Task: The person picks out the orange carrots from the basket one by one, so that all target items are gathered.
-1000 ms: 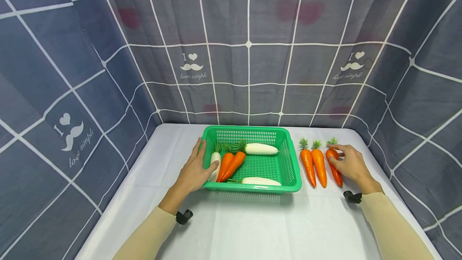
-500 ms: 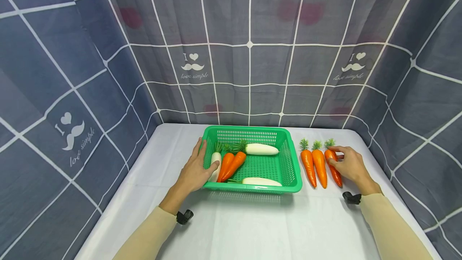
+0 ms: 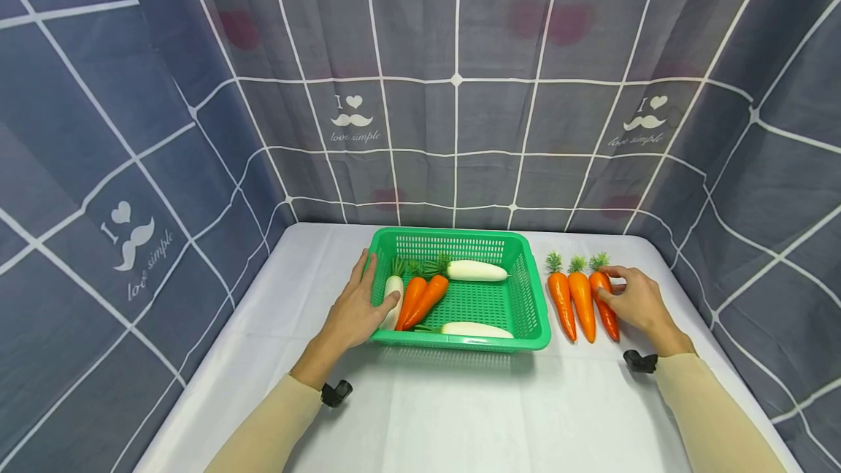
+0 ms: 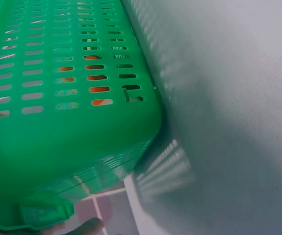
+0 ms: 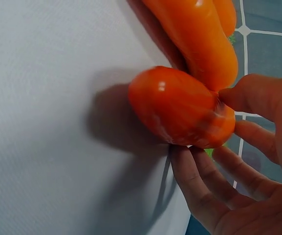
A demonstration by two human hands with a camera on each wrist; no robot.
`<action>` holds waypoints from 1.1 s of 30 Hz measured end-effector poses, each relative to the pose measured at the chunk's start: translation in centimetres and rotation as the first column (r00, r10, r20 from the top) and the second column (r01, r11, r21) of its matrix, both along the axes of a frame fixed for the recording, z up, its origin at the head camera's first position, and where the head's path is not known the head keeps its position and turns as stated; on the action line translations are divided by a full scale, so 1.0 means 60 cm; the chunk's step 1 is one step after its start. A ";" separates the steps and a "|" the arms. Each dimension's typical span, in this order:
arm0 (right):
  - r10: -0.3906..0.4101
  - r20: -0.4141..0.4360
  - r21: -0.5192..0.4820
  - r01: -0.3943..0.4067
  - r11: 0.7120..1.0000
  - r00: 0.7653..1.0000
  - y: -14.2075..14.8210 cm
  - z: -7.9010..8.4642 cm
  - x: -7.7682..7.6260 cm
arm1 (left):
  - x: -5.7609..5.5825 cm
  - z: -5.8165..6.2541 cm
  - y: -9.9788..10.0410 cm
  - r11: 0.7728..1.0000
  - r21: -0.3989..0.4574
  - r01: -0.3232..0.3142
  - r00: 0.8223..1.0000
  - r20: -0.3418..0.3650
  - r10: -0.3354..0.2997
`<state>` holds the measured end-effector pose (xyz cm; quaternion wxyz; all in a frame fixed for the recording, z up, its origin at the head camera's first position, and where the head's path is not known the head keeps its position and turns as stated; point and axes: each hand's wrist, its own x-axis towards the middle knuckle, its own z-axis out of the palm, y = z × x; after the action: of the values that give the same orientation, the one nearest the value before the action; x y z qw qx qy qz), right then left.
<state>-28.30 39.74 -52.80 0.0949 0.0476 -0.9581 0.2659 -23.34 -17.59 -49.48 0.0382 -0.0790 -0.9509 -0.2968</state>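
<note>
In the head view my left hand (image 3: 351, 318) rests on the left rim of a green plastic basket (image 3: 539, 312), fingers stretched along its outer side and thumb over the rim. The left wrist view shows the basket's slotted wall (image 4: 67, 132) close up. My right hand (image 3: 637, 303) pinches the rightmost carrot (image 3: 605, 306) near its leafy top, thumb on one side and fingers on the other. In the right wrist view this carrot (image 5: 175, 107) lies against a neighbouring carrot (image 5: 204, 44). The middle carrot (image 3: 582, 306) and left carrot (image 3: 561, 305) lie beside it in a row.
Inside the basket are two carrots (image 3: 428, 301) and three white radishes: one upright radish (image 3: 393, 294) at the left, a back radish (image 3: 476, 271) and a front radish (image 3: 474, 329). A white cloth (image 3: 453, 414) covers the table. Grey checked curtains (image 3: 486, 122) surround it.
The rightmost carrot has shifted left toward the middle carrot, with my right hand on it. My left hand and the basket have stayed nearly still.
</note>
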 end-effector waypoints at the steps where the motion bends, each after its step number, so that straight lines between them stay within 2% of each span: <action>1: 0.000 0.002 0.001 0.000 1.000 1.000 0.000 0.001 0.001 | 0.000 0.000 0.000 1.000 0.000 0.000 1.000 0.001 0.000; 11: -0.006 -0.006 0.005 0.006 1.000 1.000 0.002 0.004 0.002 | 0.001 0.001 0.000 1.000 0.003 0.001 1.000 0.005 -0.001; 20: -0.036 -0.091 0.036 0.040 0.999 0.995 -0.009 0.018 0.000 | 0.000 0.001 -0.001 1.000 -0.007 -0.005 1.000 0.013 0.005; 28: 0.012 -0.137 0.012 -0.011 1.000 0.990 -0.049 0.055 0.000 | -0.002 0.003 -0.001 1.000 -0.020 0.004 1.000 0.011 -0.004; 33: 0.083 -0.116 0.034 -0.079 0.996 0.990 -0.085 0.085 -0.002 | -0.001 0.007 -0.004 0.999 -0.049 0.021 0.999 0.035 -0.019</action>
<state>-28.43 34.65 -47.72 0.1396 0.1035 -0.9520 0.2521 -23.38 -17.82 -49.04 0.0166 -0.0844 -0.9576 -0.2751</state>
